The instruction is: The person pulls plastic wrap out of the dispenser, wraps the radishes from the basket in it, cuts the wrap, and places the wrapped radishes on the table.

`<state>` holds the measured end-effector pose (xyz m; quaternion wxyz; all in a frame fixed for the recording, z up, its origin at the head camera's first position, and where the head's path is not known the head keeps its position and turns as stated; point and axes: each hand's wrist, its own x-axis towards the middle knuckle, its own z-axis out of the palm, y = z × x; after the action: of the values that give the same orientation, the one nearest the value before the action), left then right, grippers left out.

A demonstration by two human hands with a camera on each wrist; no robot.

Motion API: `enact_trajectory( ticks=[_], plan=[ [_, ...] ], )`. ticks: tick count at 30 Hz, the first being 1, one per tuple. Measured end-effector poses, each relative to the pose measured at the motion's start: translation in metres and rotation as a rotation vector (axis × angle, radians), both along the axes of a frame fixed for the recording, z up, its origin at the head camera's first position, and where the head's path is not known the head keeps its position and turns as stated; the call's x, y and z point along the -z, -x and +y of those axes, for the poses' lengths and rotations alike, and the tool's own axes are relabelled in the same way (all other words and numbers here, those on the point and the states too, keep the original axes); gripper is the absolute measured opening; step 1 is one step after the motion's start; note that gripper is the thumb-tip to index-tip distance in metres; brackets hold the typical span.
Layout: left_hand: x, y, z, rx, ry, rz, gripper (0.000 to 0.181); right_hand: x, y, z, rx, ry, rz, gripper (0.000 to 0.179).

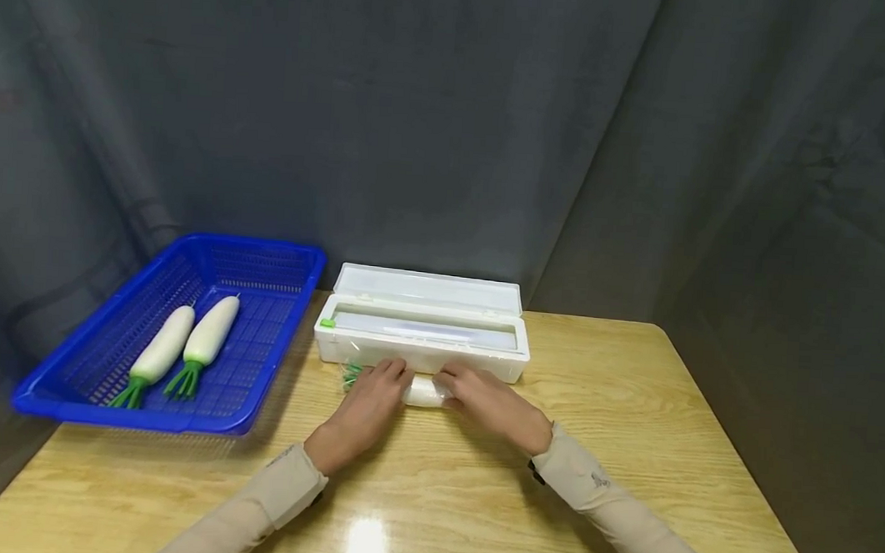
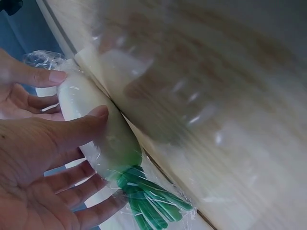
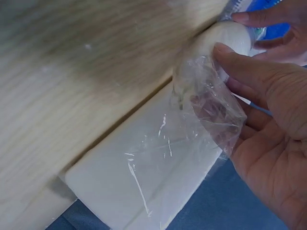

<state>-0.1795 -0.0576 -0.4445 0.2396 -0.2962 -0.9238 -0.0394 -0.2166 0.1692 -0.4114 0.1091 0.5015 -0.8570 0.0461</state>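
A white radish [image 1: 426, 392] with green stalks [image 2: 148, 199] lies wrapped in clear cling film [image 3: 216, 108] on the table, close in front of a white cling film dispenser [image 1: 419, 355]. My left hand [image 1: 378, 397] grips it near the stalk end, thumb on one side and fingers on the other. Towards the tail end my right hand [image 1: 490, 400] holds it the same way, with loose film bunched beside the palm in the right wrist view. The dispenser's lid [image 1: 427, 291] is raised, and a film roll [image 1: 424, 331] shows inside.
At the left stands a blue plastic basket [image 1: 276, 368] holding two more white radishes [image 1: 164, 345] with green stalks. A green piece [image 1: 327, 323] sits at the dispenser's left end. Grey curtains [image 1: 420, 125] hang behind the wooden table [image 1: 613, 452] and along its right side.
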Motion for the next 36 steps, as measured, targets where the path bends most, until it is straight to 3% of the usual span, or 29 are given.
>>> enact_trajectory(
  ticks=[11,15,18,22,26,31,36],
  plan=[
    [-0.004,0.0,-0.002,0.01,-0.011,-0.028,0.034,0.001,0.005,0.0,-0.01,0.009,-0.04,0.032],
    [-0.008,-0.001,-0.007,0.004,-0.099,-0.062,0.039,0.002,0.005,-0.001,-0.017,0.0,-0.033,0.032],
    [-0.012,0.0,-0.013,-0.018,-0.234,-0.061,0.036,0.002,0.005,-0.001,-0.018,-0.008,-0.029,0.033],
    [-0.016,0.002,-0.021,-0.098,-0.44,-0.038,0.029,0.003,0.006,0.0,-0.021,0.005,-0.038,0.033],
    [-0.018,0.004,-0.028,-0.223,-0.599,-0.035,0.044,0.003,0.005,0.002,-0.029,0.031,-0.042,0.033],
    [-0.019,0.007,-0.033,-0.337,-0.712,-0.049,0.063,0.004,0.005,0.003,-0.036,0.036,-0.038,0.032],
    [-0.019,0.011,-0.039,-0.387,-0.804,-0.086,0.074,0.004,0.005,0.002,-0.032,0.023,-0.034,0.031]
  ],
)
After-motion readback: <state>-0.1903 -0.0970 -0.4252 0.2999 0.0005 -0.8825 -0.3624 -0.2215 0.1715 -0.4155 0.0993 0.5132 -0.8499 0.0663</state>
